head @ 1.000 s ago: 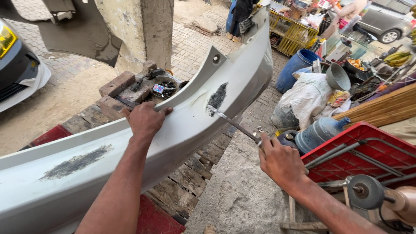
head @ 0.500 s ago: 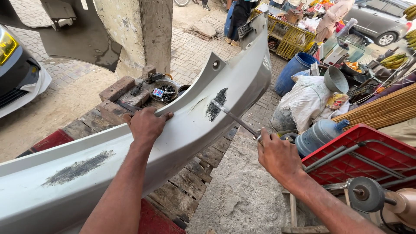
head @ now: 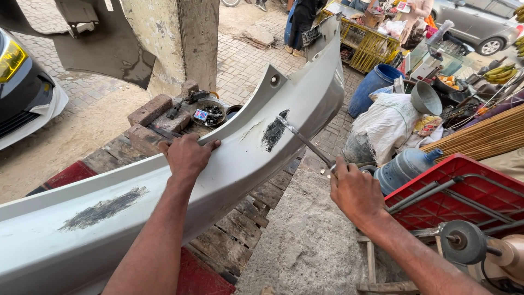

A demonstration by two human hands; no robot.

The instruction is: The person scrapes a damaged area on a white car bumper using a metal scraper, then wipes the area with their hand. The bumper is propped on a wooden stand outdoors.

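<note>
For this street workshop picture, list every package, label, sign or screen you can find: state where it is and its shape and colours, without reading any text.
Small box: in a round tray on the wooden bench behind the grey bumper; flat rectangle, blue, white and red.
White sack: right of the bumper, beside the blue barrel; bulging, tied, dirty white.
Pale packets: on the far yellow crate stall; too small to describe.
No signs or screens show.
</note>
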